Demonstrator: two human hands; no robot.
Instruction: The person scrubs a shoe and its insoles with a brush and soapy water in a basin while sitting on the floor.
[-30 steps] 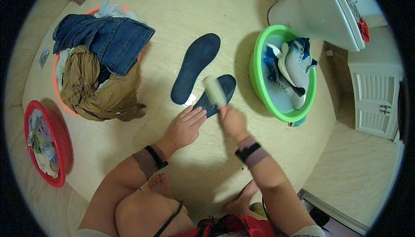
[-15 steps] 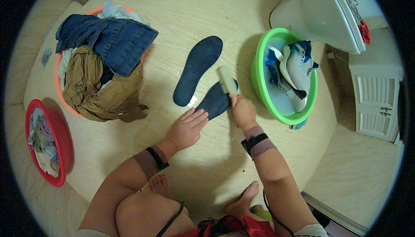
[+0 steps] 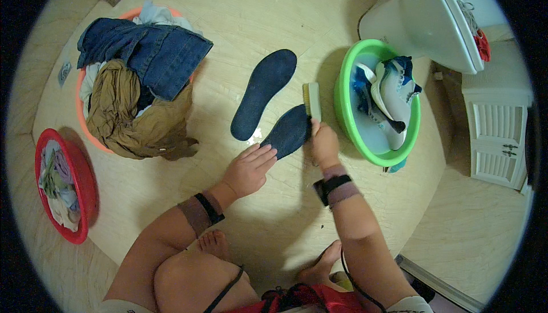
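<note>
Two dark blue insoles lie on the pale floor in front of me. The nearer insole is under my left hand, whose outstretched fingers press flat on its lower end. My right hand is closed around the handle of a pale scrub brush. The brush is turned on its side, its yellowish bristles facing left at the insole's upper right edge. Whether the bristles touch it I cannot tell. The other insole lies just beyond, a small wet patch of suds by its lower end.
To the right, a green basin holds white and blue sneakers in cloudy water, near a white toilet. At left stand an orange basin heaped with jeans and brown clothing, and a red basin of laundry.
The brush has swung from tilting left over the insole to upright at its right edge, bristles now turned left. My left hand stays in place on the insole.
</note>
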